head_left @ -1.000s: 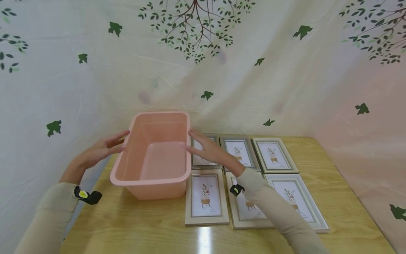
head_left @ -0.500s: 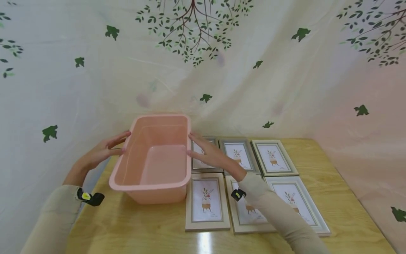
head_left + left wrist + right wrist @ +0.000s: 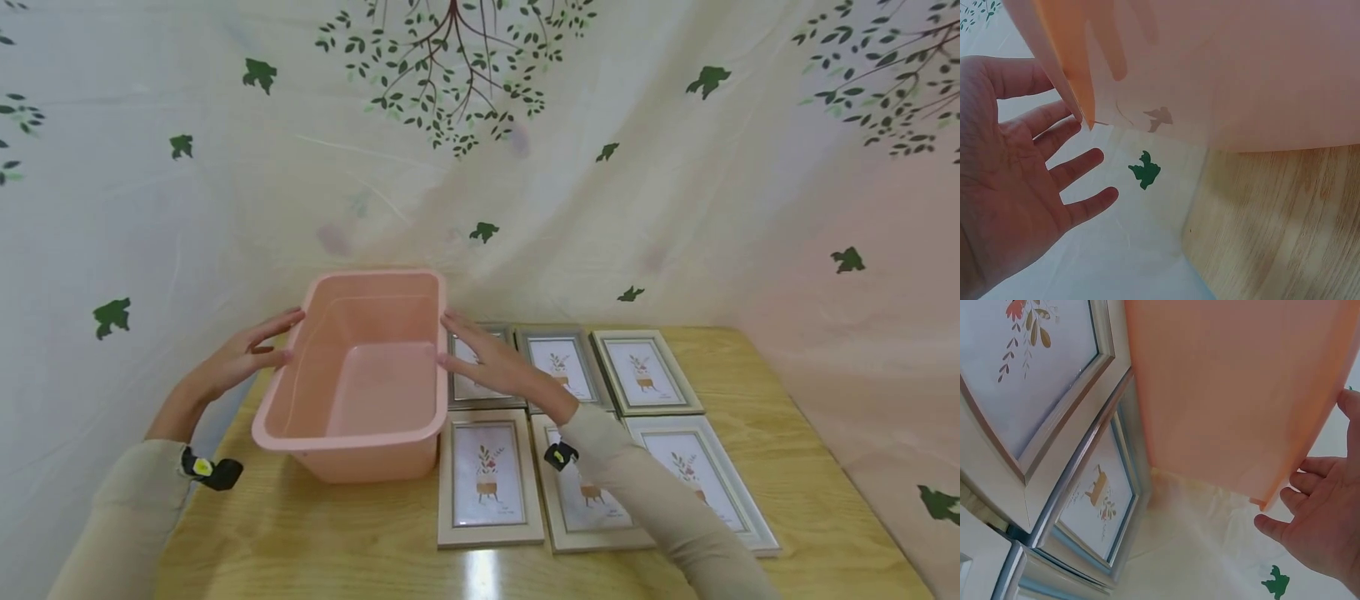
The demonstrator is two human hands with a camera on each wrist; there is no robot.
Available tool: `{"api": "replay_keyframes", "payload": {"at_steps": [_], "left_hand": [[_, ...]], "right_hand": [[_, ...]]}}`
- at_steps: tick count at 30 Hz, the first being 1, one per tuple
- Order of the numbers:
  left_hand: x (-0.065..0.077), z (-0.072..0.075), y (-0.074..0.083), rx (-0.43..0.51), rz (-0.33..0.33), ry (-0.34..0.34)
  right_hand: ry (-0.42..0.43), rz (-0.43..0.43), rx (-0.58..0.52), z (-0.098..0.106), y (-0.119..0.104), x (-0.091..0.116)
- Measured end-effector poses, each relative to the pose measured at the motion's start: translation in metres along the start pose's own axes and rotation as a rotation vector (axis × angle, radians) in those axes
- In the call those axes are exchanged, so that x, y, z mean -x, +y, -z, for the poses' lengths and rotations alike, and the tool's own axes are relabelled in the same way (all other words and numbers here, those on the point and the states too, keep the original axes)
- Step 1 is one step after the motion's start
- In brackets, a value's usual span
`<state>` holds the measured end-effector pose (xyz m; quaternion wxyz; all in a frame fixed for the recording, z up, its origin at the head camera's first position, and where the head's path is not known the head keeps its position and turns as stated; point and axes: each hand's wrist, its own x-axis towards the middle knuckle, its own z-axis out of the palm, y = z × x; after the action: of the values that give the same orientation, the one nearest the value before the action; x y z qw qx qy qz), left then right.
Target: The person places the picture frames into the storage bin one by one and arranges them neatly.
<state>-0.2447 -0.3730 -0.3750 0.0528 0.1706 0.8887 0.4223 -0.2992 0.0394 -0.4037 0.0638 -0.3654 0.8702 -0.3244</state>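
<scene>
A pink plastic basin (image 3: 375, 460) stands on the wooden table, with nothing in it. My left hand (image 3: 234, 364) is at its left side, thumb and fingertips touching the rim. In the left wrist view the fingers of that hand (image 3: 1019, 150) are spread and fairly straight beside the basin wall (image 3: 1260, 75). On the opposite side, my right hand (image 3: 491, 360) rests its fingertips and thumb against the right rim. The right wrist view shows this hand (image 3: 1319, 494) with fingers loosely extended along the rim edge.
Several picture frames (image 3: 491, 533) lie in two rows right of the basin, close against it. My right forearm (image 3: 652, 492) passes over some of them. Behind the table (image 3: 322, 542) hangs a pale curtain (image 3: 570, 233) printed with leaves and birds.
The head view has shifted slightly. Both hands stay at the basin's rim, and the frames lie as before.
</scene>
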Motion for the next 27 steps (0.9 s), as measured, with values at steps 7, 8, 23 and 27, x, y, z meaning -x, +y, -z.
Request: {"api": "replay_keyframes", "payload": {"at_steps": [7,8,23,27], "left_hand": [[-0.001,0.002,0.001,-0.02,0.001,-0.005],[-0.001,0.002,0.001,-0.021,0.01,-0.01],[-0.005,0.004,0.006,-0.088,0.118,-0.057],[-0.005,0.002,0.006,-0.096,0.13,-0.054]], "right_hand": [[-0.006,0.033,0.005,0.022,0.004,0.002],[0.002,0.034,0.003,0.028,0.006,0.003],[0.14,-0.174,0.096,0.147,0.088,0.071],[0.167,-0.246,0.098,0.169,0.124,0.099]]}}
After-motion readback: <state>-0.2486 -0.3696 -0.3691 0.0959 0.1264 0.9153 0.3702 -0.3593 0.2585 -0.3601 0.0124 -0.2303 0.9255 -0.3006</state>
